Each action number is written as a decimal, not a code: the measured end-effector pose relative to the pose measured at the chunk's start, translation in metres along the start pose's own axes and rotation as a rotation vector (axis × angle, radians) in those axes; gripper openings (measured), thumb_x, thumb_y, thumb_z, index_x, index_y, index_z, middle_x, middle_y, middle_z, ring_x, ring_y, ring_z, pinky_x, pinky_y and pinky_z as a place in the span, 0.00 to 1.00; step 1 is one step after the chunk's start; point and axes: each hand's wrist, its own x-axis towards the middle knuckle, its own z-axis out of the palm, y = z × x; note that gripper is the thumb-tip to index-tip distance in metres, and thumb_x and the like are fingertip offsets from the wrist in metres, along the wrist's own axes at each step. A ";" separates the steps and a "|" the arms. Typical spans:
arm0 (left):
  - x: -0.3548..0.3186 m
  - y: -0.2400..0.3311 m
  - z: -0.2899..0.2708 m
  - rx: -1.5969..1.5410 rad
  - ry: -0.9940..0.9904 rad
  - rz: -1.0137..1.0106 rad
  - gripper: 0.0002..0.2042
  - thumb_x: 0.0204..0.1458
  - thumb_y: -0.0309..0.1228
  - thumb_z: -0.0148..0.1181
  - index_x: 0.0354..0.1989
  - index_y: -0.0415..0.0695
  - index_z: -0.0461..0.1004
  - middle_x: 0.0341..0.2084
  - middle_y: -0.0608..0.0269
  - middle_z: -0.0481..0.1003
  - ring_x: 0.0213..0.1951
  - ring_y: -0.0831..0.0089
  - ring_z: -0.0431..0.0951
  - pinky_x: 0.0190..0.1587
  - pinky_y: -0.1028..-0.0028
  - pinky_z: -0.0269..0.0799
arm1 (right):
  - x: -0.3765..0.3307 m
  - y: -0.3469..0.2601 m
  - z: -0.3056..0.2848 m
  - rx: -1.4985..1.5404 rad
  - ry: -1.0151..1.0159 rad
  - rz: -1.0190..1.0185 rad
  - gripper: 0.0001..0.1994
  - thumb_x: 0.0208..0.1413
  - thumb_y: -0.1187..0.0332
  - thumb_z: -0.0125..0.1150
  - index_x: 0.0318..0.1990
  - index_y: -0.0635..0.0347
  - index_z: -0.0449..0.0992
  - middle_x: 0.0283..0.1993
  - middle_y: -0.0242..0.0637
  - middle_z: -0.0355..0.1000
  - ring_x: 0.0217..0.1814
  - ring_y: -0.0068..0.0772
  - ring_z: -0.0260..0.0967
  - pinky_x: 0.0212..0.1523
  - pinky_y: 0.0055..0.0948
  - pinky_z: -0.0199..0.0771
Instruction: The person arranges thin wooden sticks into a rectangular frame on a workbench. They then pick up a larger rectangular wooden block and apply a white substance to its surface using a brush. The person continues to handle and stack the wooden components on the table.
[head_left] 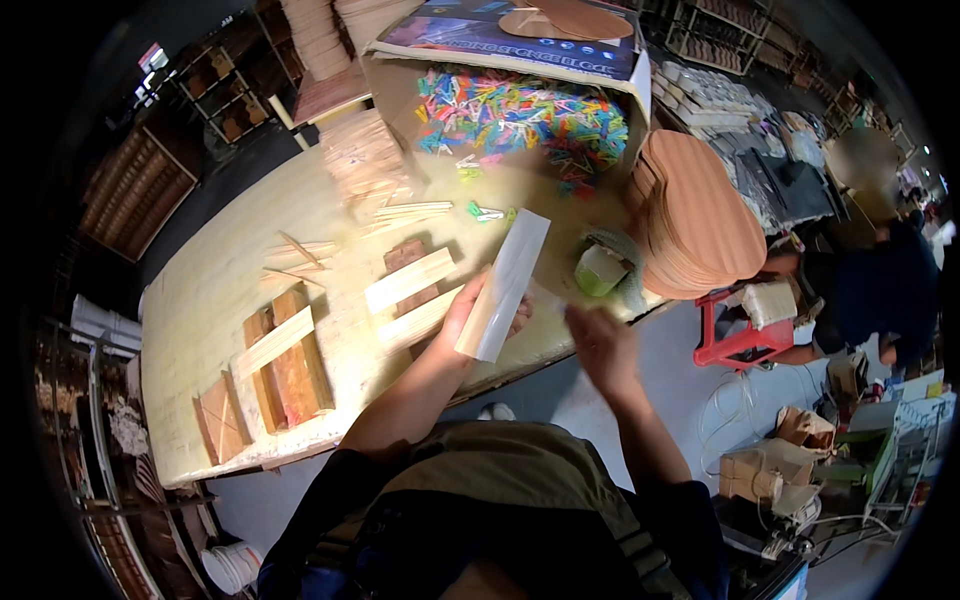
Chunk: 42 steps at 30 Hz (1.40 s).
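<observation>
My left hand [470, 312] grips a long pale flat strip [505, 282], held upright and slightly tilted above the table's near edge. My right hand [600, 345] hovers to the right of it, blurred, fingers apart, holding nothing. Just beyond the right hand sits a pale green roll [601, 269] on the wooden table [200, 300]. Left of my left hand lie pale wooden slats [410, 281] across brown wooden blocks [290, 365].
A pile of small colourful pieces [520, 115] lies at the back under an open cardboard box [500, 40]. A stack of rounded brown boards [695, 215] stands at the right. A red stool [735, 335] and a seated person [880, 270] are beyond.
</observation>
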 end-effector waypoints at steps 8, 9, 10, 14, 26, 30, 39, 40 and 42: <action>-0.002 0.004 -0.010 0.019 -0.036 0.021 0.21 0.58 0.39 0.51 0.49 0.30 0.66 0.36 0.53 0.70 0.36 0.66 0.69 0.35 0.75 0.70 | 0.014 -0.012 0.000 0.110 0.000 0.114 0.10 0.44 0.74 0.67 0.38 0.54 0.80 0.24 0.35 0.70 0.22 0.34 0.69 0.22 0.30 0.69; -0.002 -0.001 -0.002 0.011 0.002 0.013 0.21 0.58 0.39 0.51 0.48 0.30 0.66 0.36 0.53 0.70 0.36 0.67 0.69 0.35 0.75 0.70 | 0.017 -0.008 0.000 0.093 0.002 0.132 0.11 0.44 0.74 0.67 0.38 0.54 0.80 0.24 0.35 0.70 0.22 0.34 0.70 0.23 0.30 0.70; -0.002 -0.001 0.002 0.008 0.029 0.046 0.21 0.58 0.40 0.52 0.47 0.31 0.67 0.36 0.54 0.70 0.35 0.68 0.69 0.34 0.75 0.70 | 0.020 -0.006 0.002 0.086 0.005 0.143 0.12 0.43 0.74 0.67 0.38 0.54 0.80 0.24 0.34 0.70 0.22 0.34 0.70 0.23 0.30 0.70; -0.003 0.007 -0.006 -0.078 -0.014 0.053 0.21 0.57 0.42 0.53 0.46 0.33 0.67 0.33 0.56 0.70 0.32 0.69 0.69 0.32 0.74 0.70 | -0.002 -0.046 -0.008 0.143 -0.115 -0.242 0.11 0.45 0.75 0.66 0.39 0.56 0.80 0.25 0.35 0.71 0.24 0.35 0.71 0.24 0.31 0.71; -0.001 0.015 -0.017 -0.066 -0.022 0.087 0.21 0.57 0.41 0.52 0.48 0.33 0.67 0.33 0.58 0.69 0.33 0.70 0.67 0.33 0.75 0.66 | 0.003 -0.039 -0.002 0.129 -0.044 -0.315 0.12 0.42 0.73 0.68 0.38 0.54 0.80 0.25 0.33 0.69 0.24 0.32 0.69 0.22 0.30 0.69; 0.000 0.016 -0.023 -0.040 -0.057 0.109 0.22 0.57 0.42 0.52 0.48 0.33 0.66 0.33 0.59 0.68 0.32 0.71 0.67 0.32 0.76 0.67 | 0.018 -0.023 0.013 0.031 0.046 -0.200 0.13 0.40 0.72 0.69 0.38 0.55 0.80 0.25 0.33 0.69 0.24 0.31 0.68 0.22 0.30 0.69; -0.009 0.006 -0.001 0.069 0.058 0.096 0.21 0.59 0.47 0.50 0.46 0.37 0.67 0.30 0.64 0.68 0.29 0.73 0.68 0.30 0.78 0.66 | 0.043 0.001 0.001 0.289 -0.238 0.057 0.09 0.49 0.73 0.65 0.39 0.61 0.80 0.25 0.39 0.72 0.23 0.33 0.70 0.25 0.29 0.69; -0.012 0.004 0.003 0.130 0.090 0.055 0.22 0.59 0.47 0.50 0.46 0.37 0.66 0.30 0.64 0.68 0.29 0.73 0.67 0.30 0.78 0.66 | 0.049 0.015 0.007 0.273 -0.197 0.123 0.08 0.50 0.72 0.64 0.39 0.62 0.80 0.26 0.39 0.73 0.24 0.34 0.71 0.26 0.29 0.69; -0.018 0.000 0.002 0.242 0.042 0.008 0.23 0.60 0.48 0.47 0.48 0.36 0.66 0.32 0.62 0.68 0.31 0.73 0.67 0.30 0.77 0.66 | 0.065 0.033 0.015 0.148 0.083 0.139 0.08 0.49 0.71 0.65 0.38 0.60 0.80 0.26 0.39 0.72 0.23 0.37 0.70 0.25 0.31 0.68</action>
